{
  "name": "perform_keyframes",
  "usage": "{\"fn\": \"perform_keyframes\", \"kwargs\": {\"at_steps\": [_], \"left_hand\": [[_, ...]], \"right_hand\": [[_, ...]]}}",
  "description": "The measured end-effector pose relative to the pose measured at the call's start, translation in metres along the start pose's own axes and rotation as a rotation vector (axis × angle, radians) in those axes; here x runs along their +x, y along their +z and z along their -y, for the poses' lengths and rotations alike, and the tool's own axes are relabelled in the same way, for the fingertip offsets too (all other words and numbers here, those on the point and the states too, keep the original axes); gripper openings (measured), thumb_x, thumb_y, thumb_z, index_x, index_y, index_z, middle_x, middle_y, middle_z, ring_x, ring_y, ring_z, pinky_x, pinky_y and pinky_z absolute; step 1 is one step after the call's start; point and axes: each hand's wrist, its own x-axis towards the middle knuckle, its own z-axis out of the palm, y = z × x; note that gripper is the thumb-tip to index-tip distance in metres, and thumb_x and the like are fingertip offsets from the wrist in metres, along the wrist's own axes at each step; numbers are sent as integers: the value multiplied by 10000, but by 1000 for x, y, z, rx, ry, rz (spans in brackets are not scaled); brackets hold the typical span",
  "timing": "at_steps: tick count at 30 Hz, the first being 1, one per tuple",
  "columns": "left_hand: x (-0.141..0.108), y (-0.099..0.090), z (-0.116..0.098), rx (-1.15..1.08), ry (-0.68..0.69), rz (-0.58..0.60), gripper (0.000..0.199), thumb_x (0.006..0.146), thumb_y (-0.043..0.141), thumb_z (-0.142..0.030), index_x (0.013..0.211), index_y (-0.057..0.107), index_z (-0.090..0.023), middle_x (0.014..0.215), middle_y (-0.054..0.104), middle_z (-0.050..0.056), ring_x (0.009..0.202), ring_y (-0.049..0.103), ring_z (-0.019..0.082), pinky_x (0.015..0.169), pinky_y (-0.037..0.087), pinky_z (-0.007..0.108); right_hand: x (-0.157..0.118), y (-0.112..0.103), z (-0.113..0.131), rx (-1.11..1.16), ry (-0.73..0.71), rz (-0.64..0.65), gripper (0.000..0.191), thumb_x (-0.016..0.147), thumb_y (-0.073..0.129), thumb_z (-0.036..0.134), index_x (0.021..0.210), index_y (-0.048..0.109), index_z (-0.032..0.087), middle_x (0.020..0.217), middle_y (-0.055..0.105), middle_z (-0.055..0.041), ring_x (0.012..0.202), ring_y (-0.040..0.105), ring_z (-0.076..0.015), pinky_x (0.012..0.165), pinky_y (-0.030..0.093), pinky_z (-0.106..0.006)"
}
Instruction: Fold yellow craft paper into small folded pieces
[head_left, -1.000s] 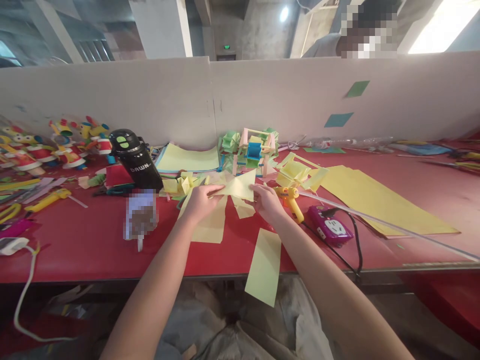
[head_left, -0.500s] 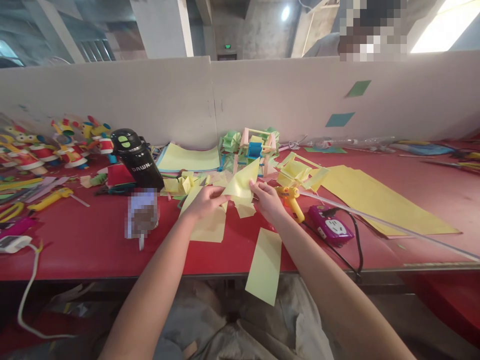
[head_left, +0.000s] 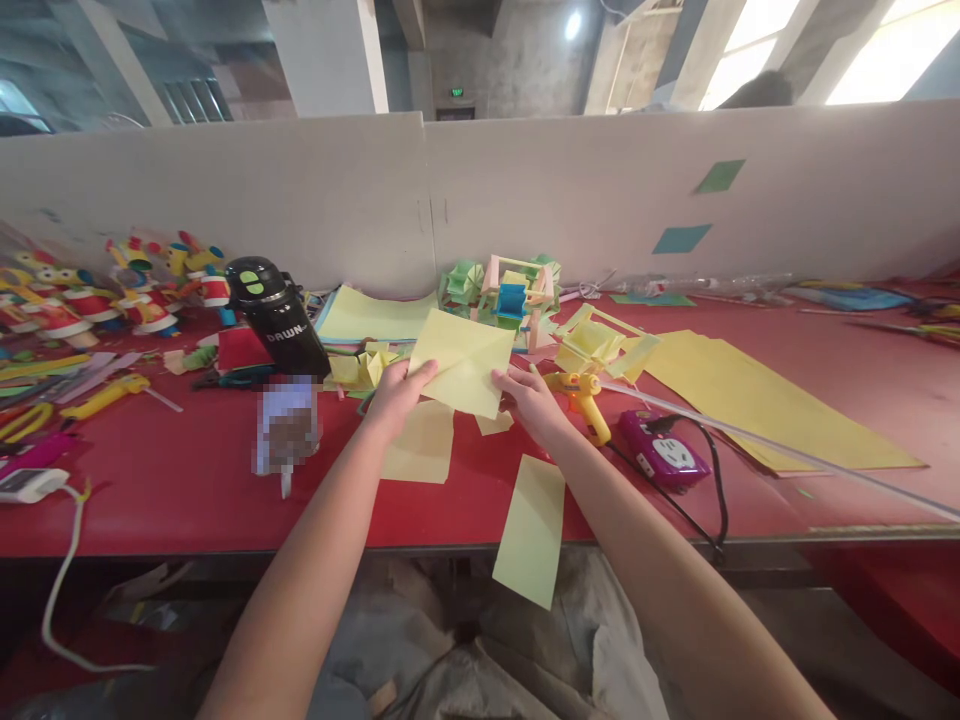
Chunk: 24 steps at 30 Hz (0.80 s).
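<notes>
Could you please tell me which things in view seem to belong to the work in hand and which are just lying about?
Likely in use:
pale yellow square paper sheet, in the left hand and right hand
pale yellow-green rectangular paper overhanging the red tabletop
yellow plastic glue gun, perhaps

Apparently lying about:
black cylindrical bottle
multicoloured upright figures

Left hand [head_left: 396,398] partly hidden beneath yellow paper [head_left: 466,358], blurred item [head_left: 286,430] near bottle [head_left: 281,325], white plug [head_left: 30,486] cut by left edge
</notes>
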Motion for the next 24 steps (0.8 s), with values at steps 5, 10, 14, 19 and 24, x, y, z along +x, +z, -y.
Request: {"fn": "perform_keyframes", "kwargs": {"at_steps": [5, 10, 14, 19, 24], "left_hand": [[3, -12, 0, 11, -21, 55, 510, 606, 853, -459, 954, 741, -104, 906, 765, 129, 870, 717, 280, 811, 554, 380], [-1, -11, -6, -15, -102, 188, 433, 678, 814, -380, 1032, 732, -144, 962, 764, 110, 893, 717, 263, 832, 560, 372], [-5, -11, -13, -128, -148, 235, 388, 712, 761, -295, 1082, 702, -194, 950, 754, 70, 906, 711, 246, 824, 579, 392], [-4, -18, -21, -252, -250, 411, 301, 707, 693, -308, 981, 705, -183, 904, 722, 73, 860, 700, 248, 767, 578, 407], [-4, -14, -14, -128, -256, 328, 382, 662, 768, -505, 766, 657, -155, 815, 677, 62, 721, 641, 179, 620, 502, 275]], "right_hand": [[-1, 0, -1, -172, -69, -84, 387, 753, 708, 538, 613, 592, 197, 597, 547, 9, 557, 499, -126, 561, 413, -281], [-1, 1, -3, 20, -93, 6, 328, 720, 766, 457, 952, 693, 237, 875, 722, -34, 738, 656, -203, 654, 505, -325], [0, 3, -4, 134, -68, 3, 340, 700, 780, 439, 968, 714, 240, 911, 747, -44, 767, 689, -230, 694, 533, -361], [4, -1, -6, 123, -110, -117, 209, 668, 736, 338, 841, 739, 222, 876, 748, -38, 809, 680, -228, 712, 529, -338], [3, -5, -9, 37, -212, -81, 191, 644, 712, 228, 830, 754, 225, 991, 734, -33, 910, 668, -221, 772, 519, -331]]}}
